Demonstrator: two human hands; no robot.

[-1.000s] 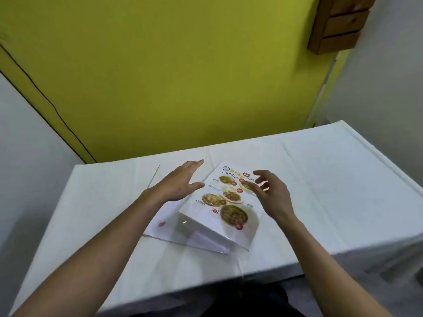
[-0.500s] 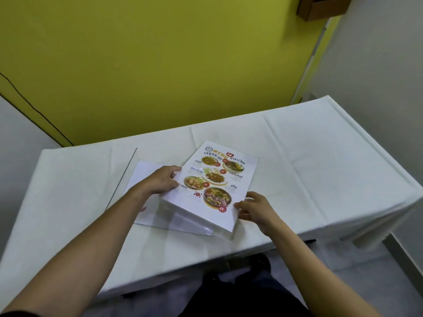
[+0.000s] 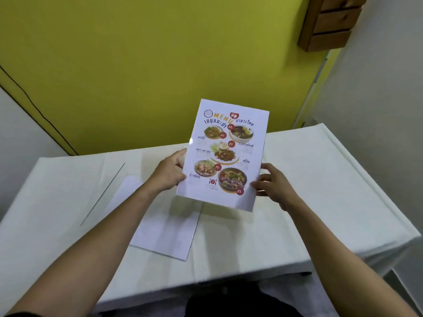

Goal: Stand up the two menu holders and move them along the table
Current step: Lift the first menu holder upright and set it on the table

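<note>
A clear menu holder with a printed food menu is raised upright above the white-clothed table, tilted slightly, its lower edge off the cloth. My left hand grips its left edge. My right hand holds its lower right edge with the fingertips. A second menu holder lies flat on the table below and left of the first, showing a blank white sheet; my left forearm crosses over part of it.
A yellow wall stands right behind the table. A wooden box hangs on the wall at the upper right. A white wall borders the right side. The table's front edge runs near my body.
Both hands took hold of the printed menu holder and lifted it from lying on the other holder to upright above the table. The second holder stayed flat.
</note>
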